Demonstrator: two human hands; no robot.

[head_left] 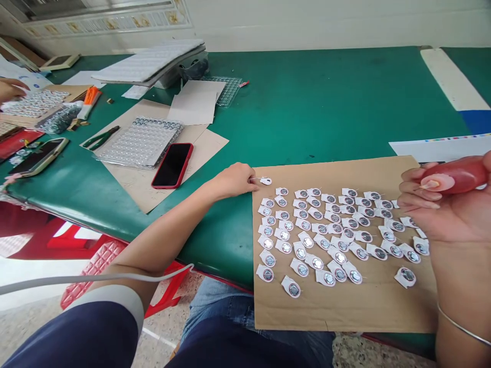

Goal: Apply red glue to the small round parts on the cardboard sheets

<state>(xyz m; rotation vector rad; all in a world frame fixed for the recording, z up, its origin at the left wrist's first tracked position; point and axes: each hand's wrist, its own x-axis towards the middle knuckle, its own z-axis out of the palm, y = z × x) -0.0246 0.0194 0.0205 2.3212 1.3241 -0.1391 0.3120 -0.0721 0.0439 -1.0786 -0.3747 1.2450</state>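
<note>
My left hand (238, 179) is at the left edge of a brown cardboard sheet (291, 314), its fingers pinched on the thin end of a small white tag (266, 181). My right hand (452, 209) is raised over the sheet's right side, fingers wrapped around a red squeeze bottle (466, 173) whose pale, pointed tip faces left. Spread in loose rows across the cardboard are several similar white tags with round silvery discs (322, 242). Some at the right are partly covered by my right hand and wrist.
To the left, a red-cased phone (172, 165), a clear blister tray (140, 142) and green-handled pliers (102, 138) lie on cardboard. Farther back stands a plastic bin (169, 76) under white sheets. Another person's hand (11, 89) shows at the far left. A grey cable (95, 278) crosses my left arm.
</note>
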